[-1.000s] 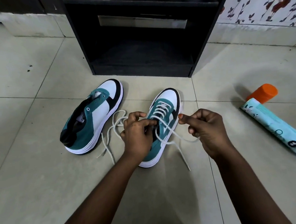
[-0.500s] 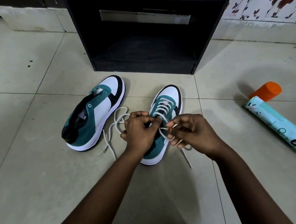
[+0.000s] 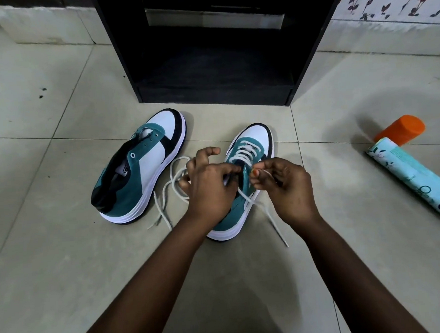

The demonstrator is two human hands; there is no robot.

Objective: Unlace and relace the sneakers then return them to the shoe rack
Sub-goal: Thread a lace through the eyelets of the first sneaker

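**Lace end at risk of slipping at the upper eyelets**

The right sneaker (image 3: 243, 180) stands on the floor at 6 o'clock of the shoe rack (image 3: 214, 50), laced partway. Its collar is gripped by the left hand (image 3: 209, 185), fingers curled, and the white lace (image 3: 271, 216) is pinched by the right hand (image 3: 284, 185) at the top eyelets. A loose pinch could let the end slide back out. The left sneaker (image 3: 147, 168), at 9 o'clock, lies unlaced, its loose lace (image 3: 172, 184) prone to tangling.

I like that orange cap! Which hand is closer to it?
Right. The right hand is at the laced sneaker, on the side toward the orange cap. The left hand is on the sneaker's far side.
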